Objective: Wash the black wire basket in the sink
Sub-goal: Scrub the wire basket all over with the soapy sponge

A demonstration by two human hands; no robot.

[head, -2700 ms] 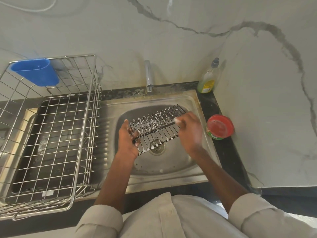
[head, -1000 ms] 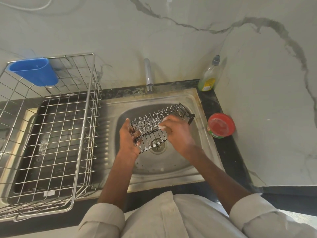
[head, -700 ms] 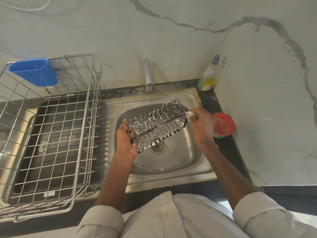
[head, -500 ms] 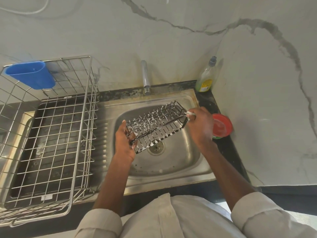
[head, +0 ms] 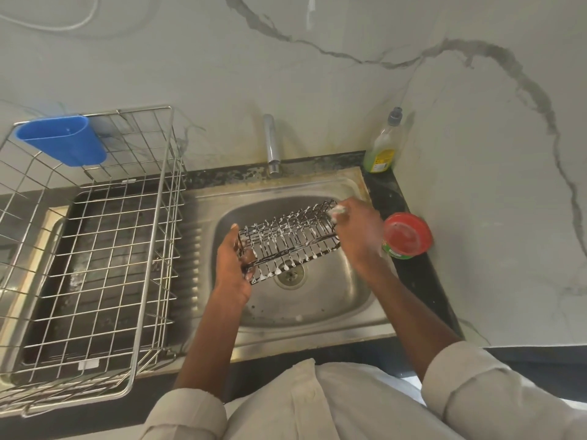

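Hands [head: 233,265] over steel sink [head: 317,331] (marble walls [head: 476,185]).

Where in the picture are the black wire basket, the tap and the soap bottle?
black wire basket [head: 287,242], head view, on its sudsy middle wires.
tap [head: 272,144], head view, on its upright metal spout.
soap bottle [head: 382,147], head view, on its clear body.

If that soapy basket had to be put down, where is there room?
Bare patches: the sink floor beneath the black wire basket, and the ribbed drainboard beside the steel rack. The right counter strip is crowded by the red-lidded tub and soap bottle.
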